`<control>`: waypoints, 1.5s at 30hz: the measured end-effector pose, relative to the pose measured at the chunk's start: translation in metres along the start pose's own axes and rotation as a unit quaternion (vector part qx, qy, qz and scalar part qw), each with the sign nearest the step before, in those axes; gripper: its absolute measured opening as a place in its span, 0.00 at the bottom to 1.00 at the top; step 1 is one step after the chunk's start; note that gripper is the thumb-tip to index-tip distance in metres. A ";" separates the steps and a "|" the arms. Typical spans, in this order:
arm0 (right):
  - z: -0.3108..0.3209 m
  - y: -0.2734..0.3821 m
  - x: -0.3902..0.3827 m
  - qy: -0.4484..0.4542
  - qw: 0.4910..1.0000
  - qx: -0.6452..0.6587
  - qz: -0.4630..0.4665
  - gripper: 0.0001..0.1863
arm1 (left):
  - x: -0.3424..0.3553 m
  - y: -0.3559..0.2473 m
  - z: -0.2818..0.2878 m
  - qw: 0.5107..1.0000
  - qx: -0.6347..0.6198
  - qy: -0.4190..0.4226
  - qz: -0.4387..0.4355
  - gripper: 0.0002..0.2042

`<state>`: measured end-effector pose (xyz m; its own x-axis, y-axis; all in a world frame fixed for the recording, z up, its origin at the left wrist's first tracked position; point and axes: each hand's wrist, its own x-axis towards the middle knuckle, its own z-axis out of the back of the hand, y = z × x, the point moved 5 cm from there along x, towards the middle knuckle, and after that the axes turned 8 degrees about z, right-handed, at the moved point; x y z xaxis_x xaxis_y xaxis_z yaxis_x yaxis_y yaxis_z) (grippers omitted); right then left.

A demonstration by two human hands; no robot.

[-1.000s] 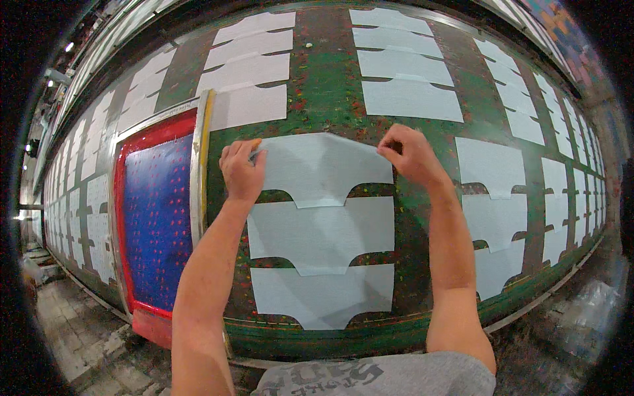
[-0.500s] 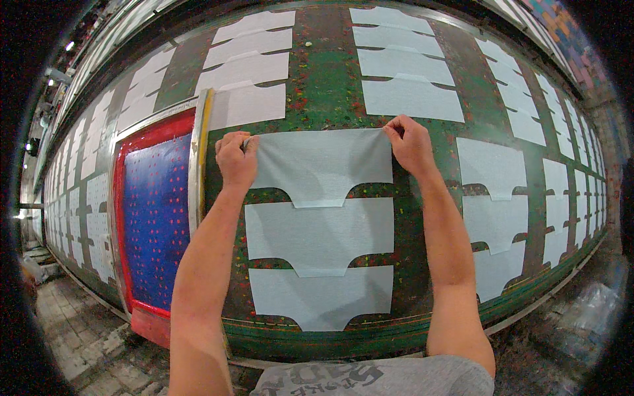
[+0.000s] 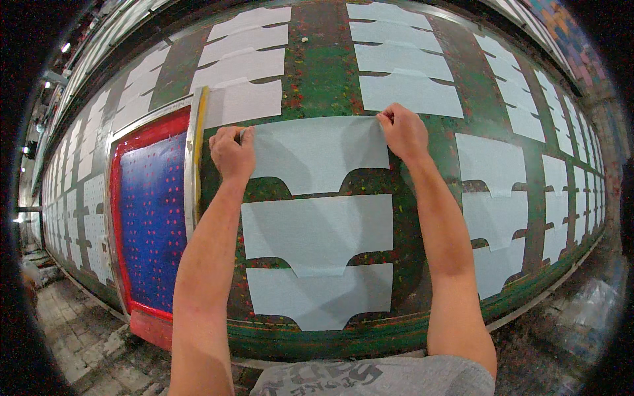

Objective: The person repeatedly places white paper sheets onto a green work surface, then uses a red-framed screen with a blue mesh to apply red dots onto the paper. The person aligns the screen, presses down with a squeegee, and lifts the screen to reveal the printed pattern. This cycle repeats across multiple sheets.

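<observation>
A pale blue-grey cut fabric piece point(image 3: 314, 148) is stretched between my two hands over the long green table point(image 3: 323, 79). My left hand point(image 3: 233, 153) pinches its far left corner between thumb and fingers. The far right corner is pinched the same way by my right hand point(image 3: 404, 134). The piece's far edge bows slightly, and its tab-shaped near edge meets the far edge of a second fabric piece point(image 3: 317, 228). Nearest to me lies a third piece point(image 3: 323, 290), its far edge touched by the second one's tab.
Left of my left forearm lies a framed printing screen point(image 3: 155, 218) with a blue mesh, red border and red dots. More fabric pieces lie in columns to the right point(image 3: 492, 165) and on the far side point(image 3: 406, 59). A paved floor point(image 3: 72, 330) runs along the table's near side.
Both hands have moved slightly away from me with the held fabric piece. Its tab, which overlapped the piece below, has drawn back to that piece's far edge.
</observation>
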<state>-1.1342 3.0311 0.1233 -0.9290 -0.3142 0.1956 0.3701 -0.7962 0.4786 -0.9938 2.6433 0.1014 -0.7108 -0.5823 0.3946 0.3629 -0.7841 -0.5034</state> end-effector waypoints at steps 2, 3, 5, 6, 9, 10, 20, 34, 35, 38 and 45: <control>0.001 0.001 -0.002 -0.022 1.000 0.008 0.012 0.13 | 0.000 0.001 -0.001 1.000 0.001 0.004 -0.001 0.10; 0.003 0.004 -0.004 -0.044 0.998 0.020 0.030 0.12 | 0.000 0.002 0.000 1.000 -0.015 -0.001 0.006 0.10; 0.010 0.008 -0.017 -0.065 0.994 0.044 0.072 0.11 | 0.000 0.005 0.003 0.999 -0.045 -0.005 0.029 0.09; 0.017 0.011 -0.031 -0.068 0.991 0.055 0.099 0.11 | -0.003 0.005 0.007 0.997 -0.076 -0.018 0.026 0.09; 0.030 0.023 -0.081 0.043 0.985 0.095 0.138 0.10 | -0.015 0.004 0.023 0.994 -0.108 -0.018 0.015 0.06; 0.033 0.027 -0.098 0.100 0.979 0.110 0.143 0.10 | -0.025 0.000 0.034 0.996 -0.089 -0.017 -0.027 0.06; 0.041 0.055 -0.149 0.220 0.958 -0.017 0.180 0.09 | -0.124 -0.035 0.098 0.964 -0.084 0.201 -0.152 0.09; 0.038 0.034 -0.156 0.099 0.956 0.272 0.041 0.06 | -0.129 -0.004 0.093 0.983 -0.093 0.155 -0.044 0.07; 0.036 0.035 -0.157 0.075 0.958 0.267 0.071 0.07 | -0.130 -0.002 0.091 0.985 -0.093 0.141 -0.041 0.08; 0.030 0.032 -0.161 0.044 0.971 0.224 0.076 0.08 | -0.130 0.001 0.085 0.990 -0.082 0.110 -0.046 0.09; 0.026 0.033 -0.161 0.005 0.977 0.201 0.065 0.11 | -0.144 -0.017 0.089 0.989 0.028 0.116 -0.084 0.40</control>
<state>-0.9719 3.0689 0.1297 -0.8730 -0.4058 0.2705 0.4559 -0.4820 0.7482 -0.8435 2.7215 0.1215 -0.8810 -0.3828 0.2780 0.2562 -0.8800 -0.3999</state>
